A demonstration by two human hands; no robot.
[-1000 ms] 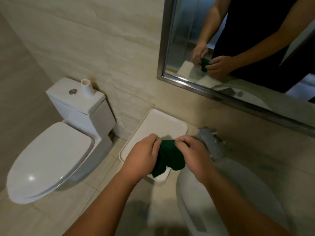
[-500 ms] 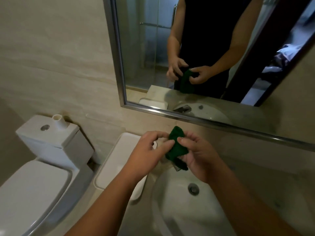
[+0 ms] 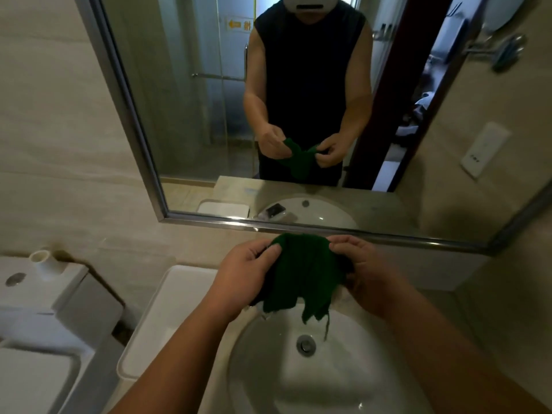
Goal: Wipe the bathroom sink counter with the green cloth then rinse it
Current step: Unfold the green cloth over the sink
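The green cloth (image 3: 304, 273) hangs spread out between both hands, above the back rim of the white sink basin (image 3: 337, 372). My left hand (image 3: 242, 279) pinches its upper left corner and my right hand (image 3: 364, 273) pinches its upper right corner. The cloth's ragged lower edge dangles just over the basin, above the drain (image 3: 306, 344). The faucet is hidden behind the cloth. The beige counter (image 3: 490, 321) runs around the basin to the right.
A white rectangular tray (image 3: 167, 312) lies on the counter left of the basin. A white toilet with its tank (image 3: 44, 294) stands further left. A large mirror (image 3: 209, 115) fills the wall behind the sink, showing the person and the cloth.
The cloth was bunched between my hands; now it is pulled open and spread wide. My hands have moved apart, and the view has shifted right to centre on the sink.
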